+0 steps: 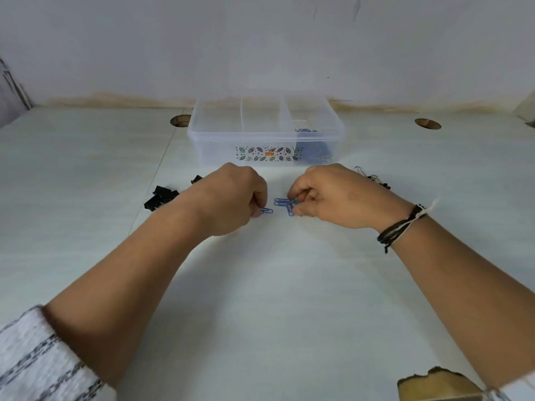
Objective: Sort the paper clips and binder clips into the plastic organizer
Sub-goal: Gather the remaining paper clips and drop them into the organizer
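Blue paper clips already filled the organizer's (266, 134) right bin, while the left hand (231, 198) pinched one clip (266, 211), the right hand (333, 195) gripped several (285, 202), and binder clips (162, 196) sat unsorted on the tabletop (260, 285).

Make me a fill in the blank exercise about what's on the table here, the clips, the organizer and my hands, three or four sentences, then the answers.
1. The paper clips between the two hands are ____ in colour.
2. Clips already sorted lie in the ____ compartment of the plastic organizer.
3. The binder clips beside the left hand are ____ in colour.
4. The corded wristband is on the wrist of the ____ hand.

Missing words: blue; right; black; right
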Demonstrator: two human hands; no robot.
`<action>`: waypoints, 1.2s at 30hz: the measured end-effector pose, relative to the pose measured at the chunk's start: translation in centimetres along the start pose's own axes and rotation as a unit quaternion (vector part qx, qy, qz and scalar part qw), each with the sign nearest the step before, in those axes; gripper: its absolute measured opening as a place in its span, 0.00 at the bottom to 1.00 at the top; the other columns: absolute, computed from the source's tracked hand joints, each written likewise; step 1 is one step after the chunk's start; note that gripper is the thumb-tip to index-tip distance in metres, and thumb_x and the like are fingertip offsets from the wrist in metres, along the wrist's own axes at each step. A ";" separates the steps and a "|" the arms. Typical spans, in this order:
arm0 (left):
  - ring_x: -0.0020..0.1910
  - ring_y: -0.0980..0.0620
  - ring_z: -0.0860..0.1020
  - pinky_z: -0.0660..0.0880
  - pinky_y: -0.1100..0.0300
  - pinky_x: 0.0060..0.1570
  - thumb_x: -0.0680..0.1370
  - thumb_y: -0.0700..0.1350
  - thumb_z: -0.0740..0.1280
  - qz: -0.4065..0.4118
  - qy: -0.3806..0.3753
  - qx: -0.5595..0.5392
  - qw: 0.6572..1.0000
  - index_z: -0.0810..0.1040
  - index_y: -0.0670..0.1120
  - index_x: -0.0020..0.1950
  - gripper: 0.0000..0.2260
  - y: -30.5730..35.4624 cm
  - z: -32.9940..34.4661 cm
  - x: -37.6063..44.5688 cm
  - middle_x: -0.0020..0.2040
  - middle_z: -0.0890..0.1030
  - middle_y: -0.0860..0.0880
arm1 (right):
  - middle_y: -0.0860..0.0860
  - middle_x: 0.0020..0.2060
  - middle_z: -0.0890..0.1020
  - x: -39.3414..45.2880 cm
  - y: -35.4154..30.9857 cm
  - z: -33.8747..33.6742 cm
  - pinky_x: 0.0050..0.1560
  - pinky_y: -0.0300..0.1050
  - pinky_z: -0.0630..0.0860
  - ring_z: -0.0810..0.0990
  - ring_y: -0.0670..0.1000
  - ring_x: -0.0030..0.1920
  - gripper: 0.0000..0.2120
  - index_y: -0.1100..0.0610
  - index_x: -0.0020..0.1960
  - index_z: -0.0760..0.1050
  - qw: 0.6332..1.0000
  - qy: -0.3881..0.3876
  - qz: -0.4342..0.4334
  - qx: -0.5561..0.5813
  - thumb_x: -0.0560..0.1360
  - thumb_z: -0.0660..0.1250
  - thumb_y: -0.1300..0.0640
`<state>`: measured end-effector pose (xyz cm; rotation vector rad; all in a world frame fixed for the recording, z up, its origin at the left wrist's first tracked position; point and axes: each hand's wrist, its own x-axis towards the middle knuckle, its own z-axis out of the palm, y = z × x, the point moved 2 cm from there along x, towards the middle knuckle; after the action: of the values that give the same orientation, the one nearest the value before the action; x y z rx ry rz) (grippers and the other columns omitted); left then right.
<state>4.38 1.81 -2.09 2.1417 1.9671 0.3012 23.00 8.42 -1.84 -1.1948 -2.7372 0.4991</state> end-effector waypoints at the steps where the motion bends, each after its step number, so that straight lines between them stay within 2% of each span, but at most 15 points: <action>1: 0.49 0.50 0.79 0.77 0.57 0.49 0.77 0.43 0.72 0.012 0.009 0.000 1.000 0.82 0.51 0.55 0.08 -0.1 0.1 0.2 0.50 0.78 0.52 | 0.46 0.47 0.83 0.0 0.0 0.1 0.42 0.28 0.74 0.83 0.44 0.45 0.15 0.54 0.60 0.83 1.000 0.010 -0.008 -0.005 0.76 0.73 0.50; 4: 0.54 0.50 0.76 0.75 0.53 0.57 0.77 0.46 0.73 0.038 0.021 -0.012 0.999 0.78 0.51 0.65 0.16 -0.7 0.6 0.5 0.58 0.74 0.51 | 0.51 0.51 0.79 0.0 0.0 0.6 0.51 0.44 0.78 0.80 0.49 0.49 0.20 0.56 0.60 0.81 0.999 0.010 -0.017 -0.047 0.76 0.70 0.42; 5: 0.54 0.50 0.76 0.75 0.54 0.57 0.78 0.46 0.72 0.044 0.021 -0.016 0.999 0.79 0.51 0.65 0.16 -0.8 0.7 0.7 0.58 0.75 0.51 | 0.52 0.52 0.77 0.0 -0.1 0.8 0.52 0.46 0.77 0.79 0.50 0.50 0.21 0.55 0.60 0.81 0.999 0.004 -0.017 -0.052 0.76 0.70 0.41; 7: 0.51 0.52 0.77 0.75 0.57 0.52 0.78 0.47 0.71 0.057 0.024 -0.025 0.998 0.82 0.51 0.61 0.12 -0.9 0.9 1.0 0.55 0.77 0.51 | 0.51 0.51 0.77 0.2 -0.5 0.9 0.50 0.42 0.75 0.79 0.49 0.50 0.19 0.53 0.61 0.81 0.999 0.003 -0.026 -0.033 0.76 0.72 0.44; 10: 0.48 0.54 0.78 0.70 0.66 0.43 0.78 0.45 0.71 0.075 0.040 -0.043 0.995 0.85 0.52 0.54 0.07 -0.7 1.0 1.4 0.50 0.80 0.52 | 0.46 0.45 0.77 0.5 -1.0 0.9 0.43 0.28 0.71 0.80 0.43 0.44 0.11 0.53 0.57 0.83 0.999 0.017 -0.040 0.003 0.75 0.74 0.52; 11: 0.47 0.54 0.78 0.70 0.67 0.42 0.77 0.44 0.71 0.080 0.040 -0.049 0.995 0.85 0.51 0.52 0.06 -0.6 1.0 1.5 0.49 0.80 0.53 | 0.44 0.43 0.78 0.6 -1.1 0.9 0.41 0.27 0.71 0.80 0.41 0.42 0.09 0.54 0.55 0.84 0.999 0.016 -0.036 0.015 0.75 0.75 0.53; 15: 0.45 0.53 0.76 0.71 0.63 0.42 0.79 0.42 0.69 0.091 0.022 -0.029 0.995 0.82 0.49 0.50 0.04 -0.5 1.0 1.9 0.46 0.80 0.53 | 0.46 0.42 0.85 1.0 -1.4 1.0 0.43 0.38 0.77 0.82 0.44 0.42 0.06 0.53 0.52 0.84 0.999 -0.011 -0.005 0.034 0.75 0.74 0.54; 17: 0.45 0.50 0.76 0.74 0.57 0.46 0.79 0.41 0.67 0.102 0.005 -0.014 0.995 0.79 0.48 0.49 0.03 -0.6 1.3 1.9 0.46 0.79 0.51 | 0.47 0.43 0.84 1.0 -1.5 0.9 0.47 0.44 0.79 0.83 0.48 0.45 0.06 0.53 0.52 0.83 0.999 -0.025 0.009 0.022 0.76 0.73 0.53; 20: 0.45 0.46 0.76 0.75 0.51 0.46 0.79 0.41 0.65 0.120 -0.007 0.008 0.993 0.77 0.46 0.48 0.02 -0.6 1.7 1.6 0.45 0.79 0.49 | 0.47 0.42 0.83 0.8 -1.7 0.9 0.48 0.47 0.79 0.82 0.51 0.45 0.07 0.53 0.51 0.82 0.999 -0.048 0.024 -0.007 0.78 0.70 0.50; 24: 0.43 0.48 0.76 0.74 0.54 0.43 0.77 0.40 0.64 0.126 0.005 -0.005 0.992 0.76 0.46 0.46 0.03 -1.1 1.5 1.1 0.43 0.79 0.50 | 0.53 0.40 0.86 0.3 -1.4 0.5 0.42 0.48 0.80 0.84 0.55 0.42 0.08 0.55 0.46 0.83 0.998 -0.044 0.027 -0.035 0.77 0.67 0.53; 26: 0.40 0.54 0.75 0.73 0.57 0.41 0.77 0.39 0.64 0.112 0.020 -0.032 0.993 0.77 0.47 0.45 0.04 -1.7 1.1 1.0 0.41 0.79 0.54 | 0.51 0.40 0.87 0.1 -0.8 0.2 0.42 0.46 0.80 0.84 0.51 0.40 0.07 0.54 0.45 0.84 0.999 -0.035 0.038 -0.012 0.76 0.68 0.54; 29: 0.37 0.60 0.75 0.70 0.62 0.39 0.79 0.39 0.66 0.087 0.068 -0.099 0.989 0.78 0.46 0.46 0.04 -1.9 0.0 0.9 0.38 0.78 0.56 | 0.48 0.38 0.85 -0.1 0.3 -0.4 0.36 0.41 0.77 0.82 0.44 0.31 0.05 0.53 0.46 0.83 0.997 -0.031 0.053 0.046 0.77 0.69 0.53; 32: 0.36 0.59 0.76 0.71 0.65 0.37 0.80 0.40 0.65 0.064 0.130 -0.145 0.979 0.79 0.45 0.47 0.04 -0.7 -1.7 1.5 0.37 0.79 0.54 | 0.49 0.35 0.84 -0.1 1.4 -2.5 0.35 0.39 0.76 0.82 0.44 0.31 0.06 0.56 0.47 0.83 0.989 0.031 0.070 0.127 0.78 0.69 0.55; 34: 0.35 0.60 0.76 0.70 0.67 0.36 0.80 0.40 0.65 0.065 0.167 -0.137 0.974 0.79 0.45 0.47 0.04 0.4 -3.2 2.8 0.36 0.78 0.57 | 0.54 0.36 0.86 0.6 2.3 -4.8 0.39 0.42 0.79 0.83 0.46 0.32 0.06 0.57 0.46 0.84 0.980 0.099 0.082 0.155 0.77 0.70 0.56; 36: 0.36 0.60 0.76 0.70 0.63 0.36 0.80 0.40 0.65 0.067 0.192 -0.114 0.972 0.79 0.44 0.47 0.05 1.6 -4.8 5.1 0.37 0.78 0.57 | 0.56 0.38 0.87 2.0 3.1 -7.2 0.45 0.47 0.82 0.83 0.48 0.32 0.07 0.60 0.44 0.84 0.972 0.152 0.093 0.153 0.76 0.70 0.57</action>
<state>4.91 6.82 2.98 2.1897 1.8569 0.9825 25.50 13.66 3.81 -1.3243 -2.2123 0.6674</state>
